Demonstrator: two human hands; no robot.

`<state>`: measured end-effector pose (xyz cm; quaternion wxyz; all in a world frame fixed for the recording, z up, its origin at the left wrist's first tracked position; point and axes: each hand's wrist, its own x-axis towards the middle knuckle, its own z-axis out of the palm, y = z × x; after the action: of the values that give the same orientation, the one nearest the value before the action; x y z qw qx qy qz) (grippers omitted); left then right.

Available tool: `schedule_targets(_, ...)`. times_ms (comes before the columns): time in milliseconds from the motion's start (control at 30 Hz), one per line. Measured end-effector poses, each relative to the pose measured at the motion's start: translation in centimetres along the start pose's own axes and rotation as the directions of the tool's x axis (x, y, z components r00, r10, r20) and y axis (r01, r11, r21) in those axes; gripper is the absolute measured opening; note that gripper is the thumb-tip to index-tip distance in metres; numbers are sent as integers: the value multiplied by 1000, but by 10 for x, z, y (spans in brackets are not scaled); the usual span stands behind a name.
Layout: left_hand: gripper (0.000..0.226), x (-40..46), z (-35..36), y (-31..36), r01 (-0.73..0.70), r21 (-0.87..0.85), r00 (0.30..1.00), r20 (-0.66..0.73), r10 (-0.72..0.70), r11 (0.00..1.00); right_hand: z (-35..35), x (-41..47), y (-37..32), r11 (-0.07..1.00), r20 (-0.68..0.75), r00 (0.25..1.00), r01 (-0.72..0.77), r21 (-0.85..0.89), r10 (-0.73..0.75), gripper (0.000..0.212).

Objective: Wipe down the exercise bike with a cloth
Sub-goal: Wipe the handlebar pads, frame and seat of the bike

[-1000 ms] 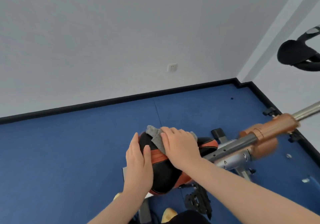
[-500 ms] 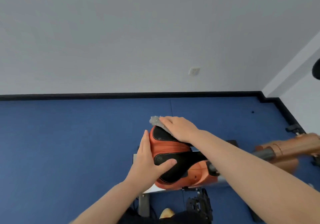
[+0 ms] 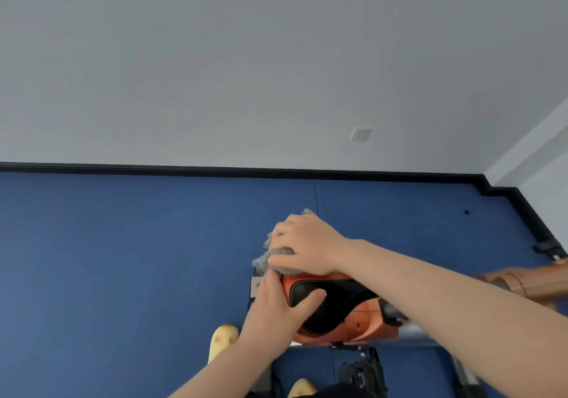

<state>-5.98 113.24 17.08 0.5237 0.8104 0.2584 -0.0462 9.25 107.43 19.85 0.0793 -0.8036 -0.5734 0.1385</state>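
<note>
The exercise bike's orange and black saddle [image 3: 335, 308] sits low in the middle of the head view. My right hand [image 3: 302, 245] grips a grey cloth [image 3: 264, 259] and presses it on the saddle's far end. My left hand [image 3: 278, 302] holds the saddle's left side, fingers along the edge and thumb on the black top. The bike's orange frame tube [image 3: 522, 280] runs off to the right, blurred. A black pedal [image 3: 362, 370] shows below the saddle.
Blue carpet [image 3: 123, 259] covers the floor up to a black skirting board [image 3: 215, 170] and a grey wall with a white socket [image 3: 361, 134]. My yellow slippers [image 3: 222, 340] stand beside the bike's base. The room corner lies at the right.
My right hand has curled tighter on the cloth at the saddle's far end, bunching it toward the left. The view has shifted left and closer; my left hand still holds the saddle.
</note>
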Motion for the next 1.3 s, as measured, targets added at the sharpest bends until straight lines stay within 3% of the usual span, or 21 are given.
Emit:
schedule_targets(33, 81, 0, 1, 0, 6, -11, 1000, 3, -6, 1000, -5, 1, 8, 996, 41, 998, -43, 79, 40, 38)
schedule_targets(100, 88, 0, 2, 0, 10, -12, 1000, 6, -10, 1000, -14, 5, 20, 890, 155, 953, -300, 342, 262, 43)
schedule_targets(133, 92, 0, 2, 0, 11, -8, 1000, 4, -11, 1000, -15, 8, 20, 848, 174, 927, -374, 376, 332, 45)
schedule_targets(200, 90, -2, 2, 0, 4, -12, 1000, -5, -4, 1000, -10, 7, 12, 926, 97, 953, -303, 225, 289, 46)
schedule_targets(267, 83, -2, 3, -1, -12, -29, 1000, -26, 11, 1000, -1, -3, 2, 996, -18, 998, -62, 59, 63, 41)
schedule_targets(300, 80, -1, 3, -2, -22, -33, 999, -36, 21, 999, -1, -6, 4, 998, -20, 1000, 3, 61, -2, 38)
schedule_targets(333, 81, -1, 3, -2, -31, -29, 999, -41, 30, 999, -5, -6, 7, 988, 12, 999, -43, 152, 41, 35)
schedule_targets(400, 97, -1, 3, -1, -61, -17, 997, -47, 60, 998, -12, 1, 14, 887, 104, 957, -290, 359, 271, 38)
schedule_targets(467, 108, -1, 1, 0, -123, 8, 991, -58, 123, 992, -10, 6, 13, 829, 92, 901, -427, 360, 424, 44)
schedule_targets(533, 107, -1, -3, 1, -197, 36, 977, -73, 199, 980, -2, -2, 8, 891, -49, 919, -365, 269, 392, 40)
schedule_targets(633, 98, 8, -10, 2, -359, 137, 930, -33, 366, 923, 10, -35, 18, 860, -79, 931, -295, 417, 357, 42)
schedule_targets(700, 91, 16, -14, 4, -456, 217, 887, 31, 461, 863, 13, -64, 38, 800, -34, 874, -427, 421, 484, 42)
schedule_targets(767, 81, 28, -19, 9, -508, 259, 859, 79, 507, 821, 10, -86, 52, 749, 56, 779, -617, 239, 624, 37)
schedule_targets(833, 72, 38, -21, 14, -529, 279, 847, 119, 518, 802, 9, -89, 51, 747, 44, 746, -665, 5, 664, 33)
schedule_targets(867, 69, 43, -21, 16, -532, 279, 846, 132, 517, 800, 9, -82, 41, 749, 2, 749, -662, -7, 662, 32)
schedule_targets(1000, 65, 48, -19, 16, -512, 241, 859, 126, 496, 825, 19, -53, -11, 776, -323, 706, -568, 274, 630, 42)
schedule_targets(1100, 65, 52, -23, 16, -557, 277, 831, 180, 527, 783, 10, -81, 1, 727, -239, 688, -628, 278, 685, 34)
schedule_targets(1200, 59, 59, -26, 22, -627, 325, 779, 271, 565, 708, 10, -114, 28, 546, -191, 529, -836, 52, 827, 36)
schedule_targets(1267, 52, 68, -29, 28, -663, 329, 748, 318, 582, 672, 19, -110, 15, 514, -271, 480, -855, 66, 834, 45)
schedule_targets(1300, 51, 73, -30, 32, -683, 329, 730, 341, 592, 653, 25, -103, 2, 559, -335, 492, -817, 141, 804, 46)
